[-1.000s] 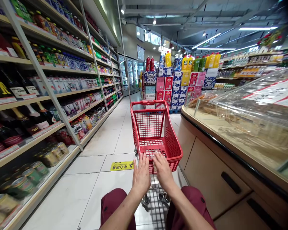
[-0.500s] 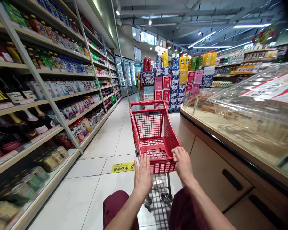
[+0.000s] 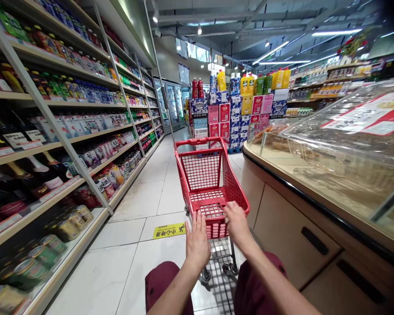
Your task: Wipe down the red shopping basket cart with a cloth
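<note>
A small red plastic shopping cart [image 3: 203,175] stands in the aisle right in front of me, its basket empty. My left hand [image 3: 197,238] rests with straight fingers against the near rim of the basket, palm forward. My right hand [image 3: 236,221] lies on the near right corner of the rim, its fingers stretched over the edge. Neither hand holds anything. My dark red trouser knees show below my forearms.
Long shelves of bottles, cartons and cans [image 3: 68,131] line the left. A glass-topped food counter with beige drawers [image 3: 315,210] runs along the right. A stack of boxes topped with drink bottles [image 3: 239,109] stands ahead. A yellow caution sticker [image 3: 169,230] lies on the white tiles.
My right hand slid from the middle of the rim out to its right corner, then came back slightly. The view drifted a little right and forward; my left hand stayed on the rim.
</note>
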Tool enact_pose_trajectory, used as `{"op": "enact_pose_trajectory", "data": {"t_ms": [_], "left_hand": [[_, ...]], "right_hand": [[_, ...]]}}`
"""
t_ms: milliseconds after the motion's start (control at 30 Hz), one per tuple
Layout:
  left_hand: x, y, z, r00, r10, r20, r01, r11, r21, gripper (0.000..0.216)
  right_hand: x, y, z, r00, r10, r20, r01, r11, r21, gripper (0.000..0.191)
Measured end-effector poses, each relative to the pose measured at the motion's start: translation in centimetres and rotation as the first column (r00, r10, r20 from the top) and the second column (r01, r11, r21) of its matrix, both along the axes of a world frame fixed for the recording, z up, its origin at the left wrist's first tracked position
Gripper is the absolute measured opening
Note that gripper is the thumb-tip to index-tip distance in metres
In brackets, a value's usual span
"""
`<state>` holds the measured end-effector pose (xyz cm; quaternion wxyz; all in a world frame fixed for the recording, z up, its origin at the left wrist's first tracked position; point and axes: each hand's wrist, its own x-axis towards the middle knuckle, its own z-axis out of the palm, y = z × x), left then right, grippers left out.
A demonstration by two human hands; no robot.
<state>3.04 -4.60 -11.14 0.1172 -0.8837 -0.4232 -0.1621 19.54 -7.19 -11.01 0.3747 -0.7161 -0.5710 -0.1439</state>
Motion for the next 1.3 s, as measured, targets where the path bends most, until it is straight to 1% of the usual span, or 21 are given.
{"op": "enact_pose_trajectory", "data": {"t_ms": [67,133,167,267,333,367,433,500,567,600,667,767,833,900,933,1000,1100,1133,1200,1233,1300], "left_hand": [[0.0,0.1,-0.2,1.000,-0.004,-0.010,0.004,1.000,0.007,0.074],[-0.2,0.2,-0.2,1.000,-0.012,-0.020,0.012,1.000,0.011,0.074],[-0.3,0.3,-0.2,1.000,-0.018,-0.018,0.018,1.000,0.011,0.075],[-0.4,0.1,0.0,0.999,-0.025,0.022,0.025,1.000,-0.001,0.077],[-0.1,-0.2,0.3,0.996,-0.015,0.088,0.017,1.000,-0.012,0.075],[0.3,-0.3,0.5,0.992,-0.023,0.124,0.026,1.000,-0.018,0.073],[1.5,-0.5,0.8,0.978,-0.101,0.182,0.112,0.993,-0.049,0.072],[3.3,-0.4,1.1,0.955,-0.190,0.229,0.219,0.970,-0.108,0.073],[5.2,0.1,1.4,0.933,-0.211,0.290,0.265,0.951,-0.160,0.067],[5.8,0.4,1.6,0.923,-0.213,0.320,0.276,0.947,-0.165,0.060],[6.1,1.4,2.0,0.899,-0.262,0.352,0.326,0.935,-0.136,0.045],[3.6,3.0,2.9,0.874,-0.375,0.310,0.415,0.907,-0.070,0.035],[1.4,3.7,3.5,0.903,-0.309,0.298,0.332,0.943,-0.031,0.032],[0.7,3.7,3.7,0.932,-0.190,0.310,0.202,0.979,-0.007,0.033],[1.1,3.4,3.5,0.937,-0.163,0.309,0.173,0.985,-0.004,0.034],[3.3,2.5,2.8,0.927,-0.288,0.240,0.299,0.954,-0.011,0.035],[6.0,1.9,1.8,0.904,-0.401,0.145,0.402,0.915,0.023,0.034],[5.7,2.1,1.7,0.895,-0.432,0.109,0.431,0.902,0.035,0.034],[3.2,3.1,1.9,0.888,-0.458,0.054,0.454,0.889,0.065,0.034],[1.4,3.7,2.1,0.901,-0.429,0.056,0.424,0.902,0.087,0.035],[-1.6,4.6,2.5,0.948,-0.306,0.089,0.293,0.947,0.134,0.038]], "right_hand": [[-1.8,0.5,-0.2,0.988,0.146,0.043,-0.145,0.989,-0.011,0.042],[-1.9,0.6,-0.2,0.981,0.193,0.034,-0.193,0.981,-0.012,0.043],[-1.2,0.6,-0.2,0.986,0.168,0.007,-0.168,0.986,-0.004,0.043],[1.7,0.1,-0.1,0.993,0.000,-0.118,0.004,0.999,0.038,0.043],[2.0,0.0,-0.1,0.982,-0.013,-0.191,0.027,0.997,0.067,0.043],[1.4,0.2,-0.1,0.974,0.020,-0.227,-0.001,0.997,0.083,0.044],[-0.6,0.6,0.3,0.939,0.109,-0.327,-0.077,0.991,0.110,0.043],[-2.7,1.1,1.1,0.872,0.172,-0.457,-0.131,0.984,0.120,0.042],[-3.7,1.2,1.9,0.819,0.205,-0.536,-0.170,0.979,0.115,0.043],[-3.6,1.1,2.3,0.815,0.213,-0.538,-0.180,0.977,0.115,0.046],[-2.6,0.6,2.4,0.854,0.182,-0.487,-0.143,0.983,0.117,0.049],[-0.2,-0.4,1.0,0.926,0.061,-0.372,-0.041,0.997,0.060,0.047],[0.9,-0.9,-0.5,0.945,0.068,-0.321,-0.064,0.998,0.024,0.046],[1.2,-1.2,-1.8,0.939,0.104,-0.327,-0.088,0.994,0.065,0.047],[1.1,-1.3,-2.2,0.933,0.106,-0.344,-0.076,0.992,0.100,0.048],[1.0,-1.3,-2.4,0.922,0.090,-0.377,-0.038,0.989,0.143,0.049],[1.6,-1.6,-1.6,0.926,0.096,-0.366,-0.064,0.993,0.099,0.049],[1.9,-1.8,-1.3,0.929,0.091,-0.360,-0.070,0.995,0.071,0.050],[2.6,-2.1,-0.8,0.931,0.066,-0.360,-0.062,0.998,0.022,0.051],[2.8,-2.2,-0.7,0.930,0.057,-0.364,-0.058,0.998,0.008,0.051],[2.9,-2.3,-0.7,0.928,0.066,-0.367,-0.065,0.998,0.015,0.050]]}}
